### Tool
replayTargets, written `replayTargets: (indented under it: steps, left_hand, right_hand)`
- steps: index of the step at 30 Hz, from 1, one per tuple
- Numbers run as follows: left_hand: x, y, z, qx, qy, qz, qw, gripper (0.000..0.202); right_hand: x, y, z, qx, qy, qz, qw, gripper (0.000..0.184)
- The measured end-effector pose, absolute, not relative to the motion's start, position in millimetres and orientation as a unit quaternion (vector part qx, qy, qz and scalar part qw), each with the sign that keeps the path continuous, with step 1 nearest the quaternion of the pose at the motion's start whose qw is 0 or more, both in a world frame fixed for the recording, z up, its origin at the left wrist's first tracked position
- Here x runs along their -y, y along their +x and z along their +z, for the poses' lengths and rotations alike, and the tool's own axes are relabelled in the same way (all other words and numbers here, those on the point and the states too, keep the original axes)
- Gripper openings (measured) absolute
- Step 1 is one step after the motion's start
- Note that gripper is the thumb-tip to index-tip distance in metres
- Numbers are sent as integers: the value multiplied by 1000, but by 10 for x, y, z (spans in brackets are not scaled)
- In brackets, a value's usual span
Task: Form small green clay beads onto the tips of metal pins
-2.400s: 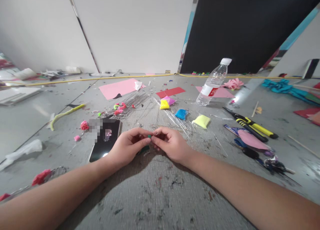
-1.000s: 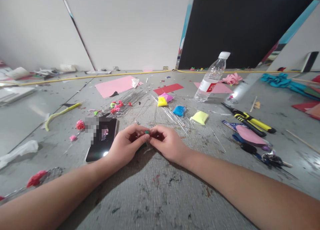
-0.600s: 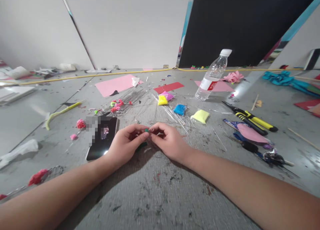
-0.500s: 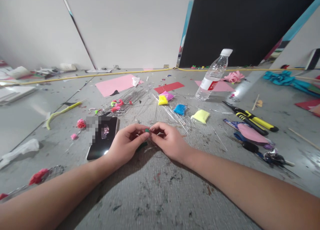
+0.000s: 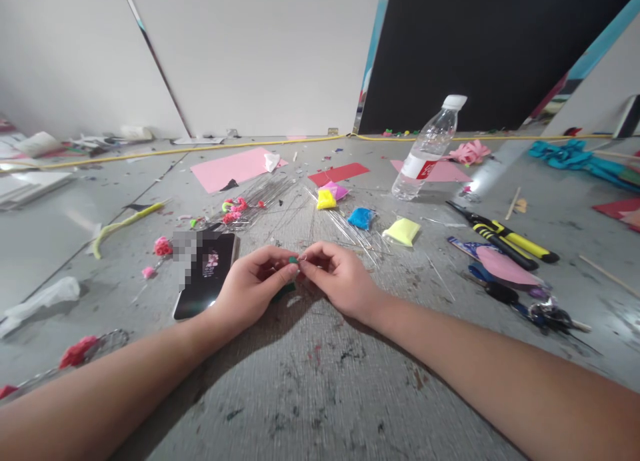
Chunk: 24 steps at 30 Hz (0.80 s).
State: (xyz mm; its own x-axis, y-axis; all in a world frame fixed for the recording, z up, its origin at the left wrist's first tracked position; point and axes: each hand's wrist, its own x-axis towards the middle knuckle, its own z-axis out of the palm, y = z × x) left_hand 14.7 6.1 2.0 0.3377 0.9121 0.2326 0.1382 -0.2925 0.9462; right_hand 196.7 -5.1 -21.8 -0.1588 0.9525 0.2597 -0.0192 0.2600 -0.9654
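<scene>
Over the middle of the table my two hands meet fingertip to fingertip. My left hand is closed in a pinch on a small green piece, whose material I cannot make out. My right hand is pinched as well, with what looks like a thin wire at its fingertips, touching or very close to the green piece. Below the left fingers a darker green strip shows, partly hidden by the hand. Left of that hand lies a phone, face up.
Bundles of thin wires lie beyond my hands, with yellow, blue and pale yellow packets nearby. A water bottle stands back right. Yellow-black pliers lie right; red-pink beaded pieces lie left.
My hands have barely moved and both keep their pinch. The view has shifted very slightly.
</scene>
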Motion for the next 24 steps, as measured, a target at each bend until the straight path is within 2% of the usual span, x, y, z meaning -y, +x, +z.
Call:
replayTargets:
  steps: [8,16,24]
  left_hand:
    - [-60,141,18,-374,683,422,465,9]
    - [-63,141,22,-388,687,426,444,8]
    - [-55,145,41,-376,701,422,434,6]
  right_hand:
    - [20,1982,-210,527,-357,563,526,26]
    - [-10,2006,-259,475,-328,616,536,22]
    - [-22,2004,-254,490,-344,590,541,26]
